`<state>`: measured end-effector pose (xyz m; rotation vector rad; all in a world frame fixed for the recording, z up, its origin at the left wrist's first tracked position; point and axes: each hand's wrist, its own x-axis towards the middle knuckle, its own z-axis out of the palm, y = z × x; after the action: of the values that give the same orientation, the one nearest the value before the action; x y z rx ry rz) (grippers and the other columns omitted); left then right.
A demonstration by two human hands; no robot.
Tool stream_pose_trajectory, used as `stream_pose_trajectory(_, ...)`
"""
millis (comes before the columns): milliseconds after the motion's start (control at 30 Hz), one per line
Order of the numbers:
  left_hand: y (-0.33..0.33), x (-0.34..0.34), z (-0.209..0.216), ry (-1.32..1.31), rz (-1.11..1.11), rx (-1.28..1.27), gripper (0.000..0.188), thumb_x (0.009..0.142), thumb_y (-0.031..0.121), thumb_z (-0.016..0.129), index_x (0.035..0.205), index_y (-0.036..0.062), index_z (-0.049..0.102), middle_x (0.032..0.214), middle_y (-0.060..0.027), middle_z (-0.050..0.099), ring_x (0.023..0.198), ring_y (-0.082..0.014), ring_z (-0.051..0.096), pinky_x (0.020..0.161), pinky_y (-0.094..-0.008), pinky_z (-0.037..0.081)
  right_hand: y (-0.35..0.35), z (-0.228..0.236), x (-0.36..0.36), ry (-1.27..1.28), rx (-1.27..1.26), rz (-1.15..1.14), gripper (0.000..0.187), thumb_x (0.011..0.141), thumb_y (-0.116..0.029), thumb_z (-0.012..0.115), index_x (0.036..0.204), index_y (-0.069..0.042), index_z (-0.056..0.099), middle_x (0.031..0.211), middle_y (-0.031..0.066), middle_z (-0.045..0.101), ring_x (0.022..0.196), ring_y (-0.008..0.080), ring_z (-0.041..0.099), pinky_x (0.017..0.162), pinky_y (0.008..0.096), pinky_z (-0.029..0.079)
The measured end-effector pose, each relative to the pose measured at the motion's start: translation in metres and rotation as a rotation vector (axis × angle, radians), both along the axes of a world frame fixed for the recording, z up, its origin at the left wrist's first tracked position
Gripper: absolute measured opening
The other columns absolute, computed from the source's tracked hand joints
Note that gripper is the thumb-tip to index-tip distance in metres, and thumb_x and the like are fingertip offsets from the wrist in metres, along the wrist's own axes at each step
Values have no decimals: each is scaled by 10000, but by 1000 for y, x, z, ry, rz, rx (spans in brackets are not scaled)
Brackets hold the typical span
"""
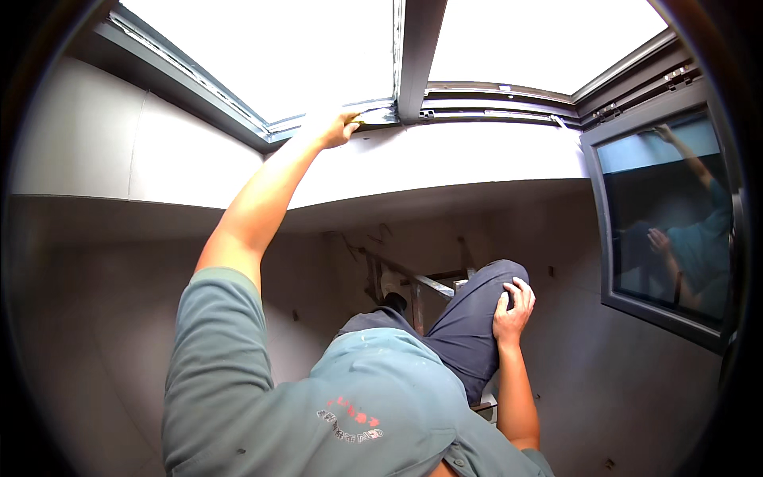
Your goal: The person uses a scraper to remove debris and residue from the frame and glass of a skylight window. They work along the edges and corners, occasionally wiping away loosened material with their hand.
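Note:
Reaching up and forward, my left hand (335, 129) is closed at the lower inner edge of the grey window frame (410, 63), close to the corner by the upright bar. A bit of a small yellow thing (358, 120) shows at its fingertips; the rest is hidden by the hand and the glare, so its kind is unclear. Against the frame beside it lies a pale, shiny strip (380, 117). My right hand (515, 310) rests on my raised knee (502, 277), fingers spread and holding nothing.
On the right, an opened window sash (666, 215) with dark glass swings into the room. A white sill (445, 155) runs below the window. Under me stands a metal ladder or trestle (421, 282), far above the floor. White panels (83, 131) line the left wall.

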<state>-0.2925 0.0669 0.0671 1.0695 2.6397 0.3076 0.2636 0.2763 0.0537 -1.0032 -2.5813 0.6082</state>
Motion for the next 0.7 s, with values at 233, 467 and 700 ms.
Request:
stream_pose_trajectory(233,-29,-11,-16,92,-48,153,439,1019,412,612,1434,271,635,1213,-129,745,1101,-327,713,972,-424,544,6,-4,1,-4,-5,26,221,863,-69,655,1074,-68,718,1313,111,641,1301,339,524,1130,464,390)
stream_pose_trajectory(467,-13,15,12,26,-6,-11,427,1057,430,534,1430,235,608,1258,-140,715,1142,-361,682,983,-454,531,9,-4,2,-38,3,33,211,888,-86,665,1092,-76,720,1320,101,643,1305,335,522,1136,456,389)
stream_pose_trajectory(700,-43,52,-33,-339,209,507,390,1128,405,397,1051,60,560,810,-68,545,714,-202,513,720,-369,481,9,-3,8,-20,14,35,202,908,-90,659,1100,-65,716,1318,109,642,1296,336,527,1141,451,392)
